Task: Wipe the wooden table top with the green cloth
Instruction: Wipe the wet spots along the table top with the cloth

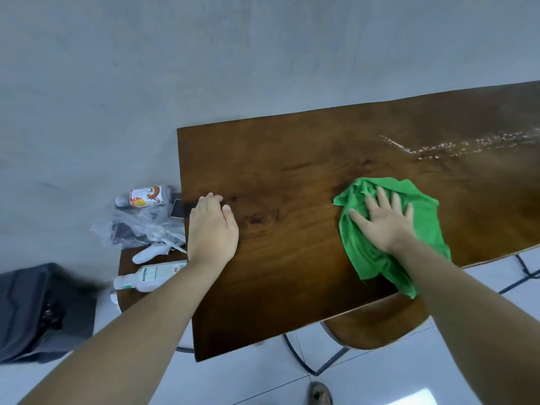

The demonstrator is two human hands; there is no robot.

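The dark wooden table top (292,171) fills the middle and right of the head view. A crumpled green cloth (426,217) lies on it near the front edge. My right hand (382,220) presses flat on the cloth with the fingers spread. My left hand (211,229) rests palm down at the table's left edge, fingers together, holding nothing. A trail of white droplets or foam (467,146) runs across the far right of the top.
A lower stool at the left holds a white bottle (149,276), a labelled bottle (146,197), a phone (176,209) and clear plastic bags (140,226). A dark bag (41,311) sits on the floor at left. A wooden chair seat (377,325) stands under the front edge.
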